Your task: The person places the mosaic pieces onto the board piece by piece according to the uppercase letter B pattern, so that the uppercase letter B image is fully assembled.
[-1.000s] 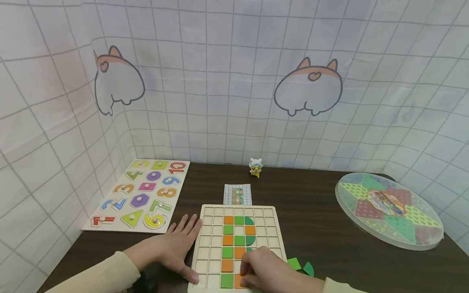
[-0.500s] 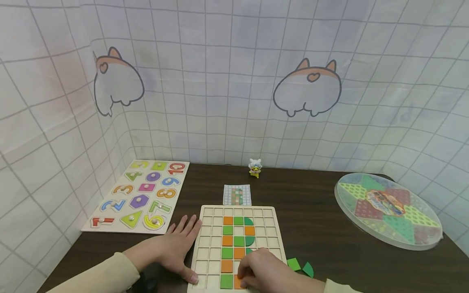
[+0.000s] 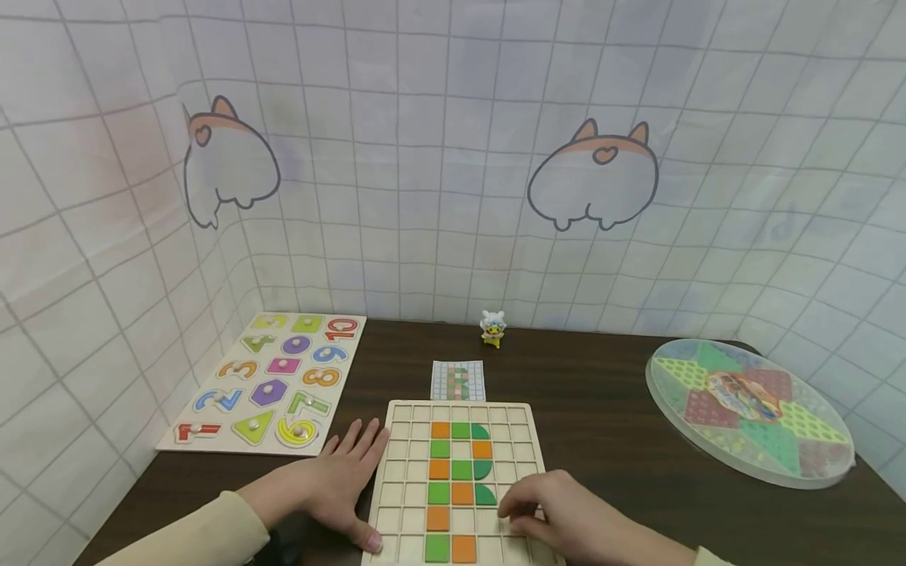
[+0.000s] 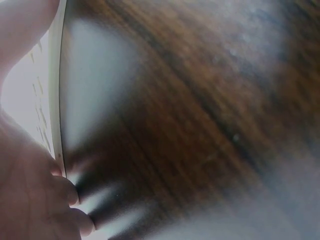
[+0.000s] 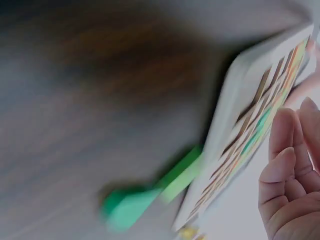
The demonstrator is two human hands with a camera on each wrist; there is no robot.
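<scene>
A wooden grid board (image 3: 412, 494) lies in front of me, set with orange square tiles (image 3: 463, 549), light green square tiles (image 3: 437, 548) and dark green quarter-circle tiles (image 3: 484, 494). My left hand (image 3: 333, 486) rests along its left edge, fingers spread straight and thumb on the rim. Over the board's right side hovers my right hand (image 3: 559, 511), its fingers loosely bent with nothing visible between them. The right wrist view shows a loose light green tile (image 5: 182, 172) and a dark green piece (image 5: 129, 207) beside the board; in the head view the right hand and forearm hide them.
A small printed pattern card (image 3: 458, 381) lies behind the board, with a little figurine (image 3: 492, 328) farther back. To the left is a number-and-shape puzzle (image 3: 283, 385). A round Chinese checkers board (image 3: 750, 413) sits at the right. Gridded cloth (image 3: 425, 157) encloses the table.
My right hand has left the orange tile in the bottom row and moved right across the board, uncovering that tile and the lowest quarter-circle. The left hand has stayed put.
</scene>
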